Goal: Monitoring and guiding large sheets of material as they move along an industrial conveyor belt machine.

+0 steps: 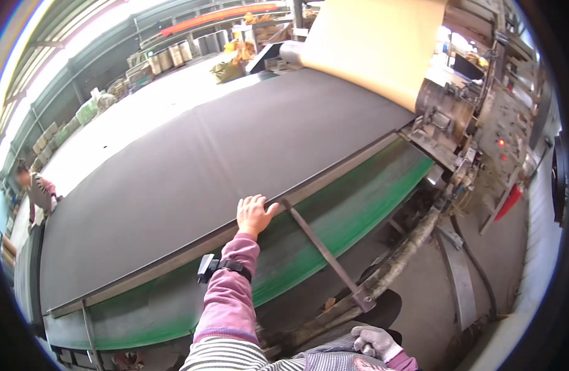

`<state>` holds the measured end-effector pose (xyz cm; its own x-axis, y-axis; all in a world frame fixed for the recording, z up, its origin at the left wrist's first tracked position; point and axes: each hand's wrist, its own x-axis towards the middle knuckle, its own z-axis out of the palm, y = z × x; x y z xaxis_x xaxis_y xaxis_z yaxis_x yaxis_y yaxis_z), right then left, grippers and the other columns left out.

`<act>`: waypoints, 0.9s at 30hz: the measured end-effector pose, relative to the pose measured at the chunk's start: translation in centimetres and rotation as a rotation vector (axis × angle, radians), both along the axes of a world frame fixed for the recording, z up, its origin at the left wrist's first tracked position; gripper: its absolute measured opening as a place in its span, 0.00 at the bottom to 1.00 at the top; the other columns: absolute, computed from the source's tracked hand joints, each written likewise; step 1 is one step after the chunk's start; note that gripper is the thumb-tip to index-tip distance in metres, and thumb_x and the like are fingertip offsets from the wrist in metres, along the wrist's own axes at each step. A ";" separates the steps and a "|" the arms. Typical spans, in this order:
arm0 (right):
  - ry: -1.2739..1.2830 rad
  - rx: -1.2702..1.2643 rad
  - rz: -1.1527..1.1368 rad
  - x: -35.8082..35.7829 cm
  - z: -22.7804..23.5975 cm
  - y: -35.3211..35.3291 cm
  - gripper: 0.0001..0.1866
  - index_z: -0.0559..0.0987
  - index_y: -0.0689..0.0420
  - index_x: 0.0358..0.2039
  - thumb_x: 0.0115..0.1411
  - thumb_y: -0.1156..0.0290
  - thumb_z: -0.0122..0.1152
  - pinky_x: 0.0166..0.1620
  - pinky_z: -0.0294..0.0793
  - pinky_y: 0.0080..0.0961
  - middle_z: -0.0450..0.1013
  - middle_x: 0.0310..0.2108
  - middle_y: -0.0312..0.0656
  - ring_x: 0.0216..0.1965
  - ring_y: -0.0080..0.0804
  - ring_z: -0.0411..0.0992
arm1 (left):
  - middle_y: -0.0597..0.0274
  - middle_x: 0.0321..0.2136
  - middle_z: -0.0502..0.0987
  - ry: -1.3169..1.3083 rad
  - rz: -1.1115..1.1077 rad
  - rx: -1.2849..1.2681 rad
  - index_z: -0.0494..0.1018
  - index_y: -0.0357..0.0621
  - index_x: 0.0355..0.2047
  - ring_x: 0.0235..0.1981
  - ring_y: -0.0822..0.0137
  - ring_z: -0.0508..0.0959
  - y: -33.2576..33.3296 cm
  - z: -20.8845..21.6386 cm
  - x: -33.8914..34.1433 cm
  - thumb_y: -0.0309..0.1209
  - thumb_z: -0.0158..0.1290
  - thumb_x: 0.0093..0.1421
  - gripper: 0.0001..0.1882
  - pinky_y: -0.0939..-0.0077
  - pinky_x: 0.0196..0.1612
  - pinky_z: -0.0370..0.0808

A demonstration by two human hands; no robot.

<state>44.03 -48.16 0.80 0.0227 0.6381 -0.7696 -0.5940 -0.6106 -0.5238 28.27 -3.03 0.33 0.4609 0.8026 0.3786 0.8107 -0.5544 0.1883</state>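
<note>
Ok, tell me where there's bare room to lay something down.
The dark sheet is bare between the left hand at its near edge, the yellow sheet and the co-worker. The green belt shows bare stretches either side of the bar. It's crowded around the roller's right end and control panel.
</note>
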 end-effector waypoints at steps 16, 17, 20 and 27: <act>0.039 0.019 -0.004 1.1 -3.4 -1.0 0.12 0.70 0.61 0.41 0.59 0.71 0.44 0.12 0.61 0.10 0.73 0.21 0.41 0.11 0.17 0.65 | 0.52 0.41 0.72 0.263 0.859 -0.318 0.72 0.37 0.37 0.47 0.57 0.69 0.6 3.3 -20.8 0.45 0.53 0.42 0.26 0.69 0.49 0.65; 0.047 0.012 -0.004 1.4 -3.5 -1.0 0.12 0.70 0.61 0.41 0.59 0.71 0.44 0.12 0.61 0.10 0.73 0.21 0.42 0.11 0.17 0.65 | 0.50 0.42 0.71 0.229 0.888 -0.333 0.72 0.36 0.38 0.48 0.57 0.68 0.6 2.7 -21.8 0.46 0.53 0.42 0.27 0.68 0.50 0.65; 0.081 0.000 0.021 1.5 -4.1 -0.7 0.12 0.70 0.62 0.41 0.59 0.71 0.44 0.12 0.61 0.10 0.74 0.21 0.42 0.11 0.17 0.65 | 0.48 0.44 0.69 0.126 0.946 -0.396 0.71 0.35 0.40 0.49 0.55 0.66 0.1 3.4 -23.9 0.47 0.54 0.42 0.31 0.67 0.52 0.63; 0.048 -0.031 0.023 0.7 -1.4 0.5 0.14 0.70 0.62 0.43 0.59 0.71 0.44 0.12 0.61 0.10 0.74 0.21 0.43 0.11 0.17 0.65 | 0.45 0.39 0.72 0.113 0.722 -0.434 0.73 0.35 0.35 0.45 0.54 0.70 2.0 3.1 -21.8 0.56 0.54 0.43 0.33 0.65 0.49 0.66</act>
<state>44.69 -47.64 -0.60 -0.0288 0.6140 -0.7888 -0.6033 -0.6399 -0.4760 6.46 -1.05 3.46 -0.2038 0.9778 -0.0480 0.9646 0.2089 0.1608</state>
